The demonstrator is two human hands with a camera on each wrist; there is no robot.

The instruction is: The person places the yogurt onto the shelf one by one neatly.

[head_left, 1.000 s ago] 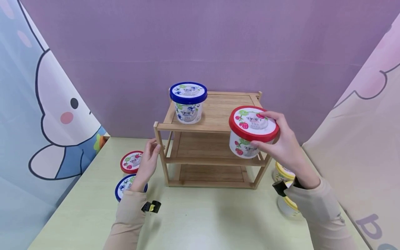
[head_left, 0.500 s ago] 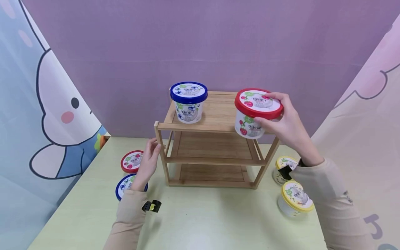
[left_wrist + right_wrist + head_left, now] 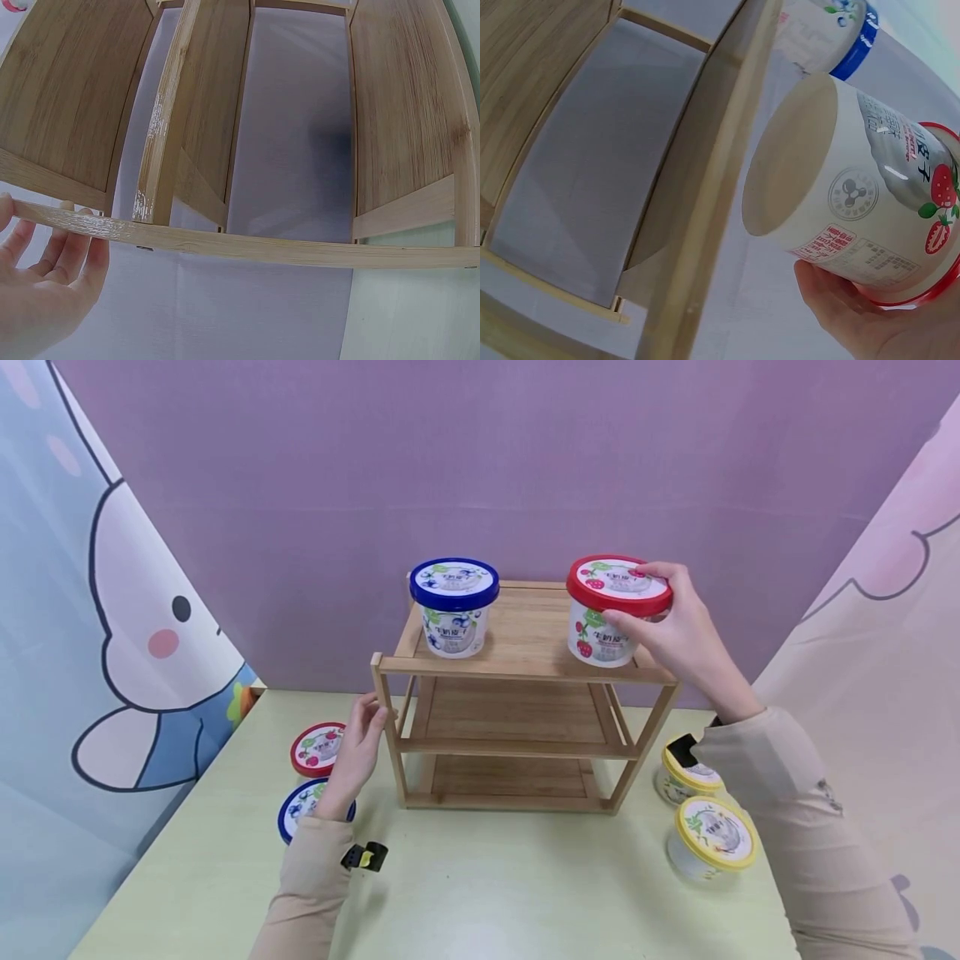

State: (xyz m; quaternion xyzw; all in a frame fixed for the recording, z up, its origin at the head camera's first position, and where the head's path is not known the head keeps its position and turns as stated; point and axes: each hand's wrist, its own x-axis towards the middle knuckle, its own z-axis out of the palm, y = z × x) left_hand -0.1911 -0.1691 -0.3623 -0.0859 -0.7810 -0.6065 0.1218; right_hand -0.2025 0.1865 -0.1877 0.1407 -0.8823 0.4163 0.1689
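My right hand (image 3: 693, 635) holds a white tub with a red lid and strawberry print (image 3: 596, 639) by its right side, thumb at the front and fingers at the lid. The tub is over the right front of the top shelf of a wooden three-tier rack (image 3: 528, 622). Its pale underside shows in the right wrist view, where the tub (image 3: 889, 195) appears raised off the shelf. At the rack's left front, my left hand (image 3: 358, 758) grips the upright post (image 3: 292, 250), fingers bent round it. A blue-lidded tub (image 3: 453, 633) stands on the top shelf's left front.
Left of the rack, a red-lidded tub (image 3: 313, 750) and a blue-lidded tub (image 3: 300, 806), partly behind my left arm, stand on the table (image 3: 480, 877). Two yellow-lidded tubs are at the right, the nearer tub (image 3: 712, 839) fully visible, the farther tub (image 3: 678, 781) partly covered by my sleeve.
My right hand has lifted the red-lidded tub up and farther back, from in front of the rack to over its top shelf. The left hand stays on the post.
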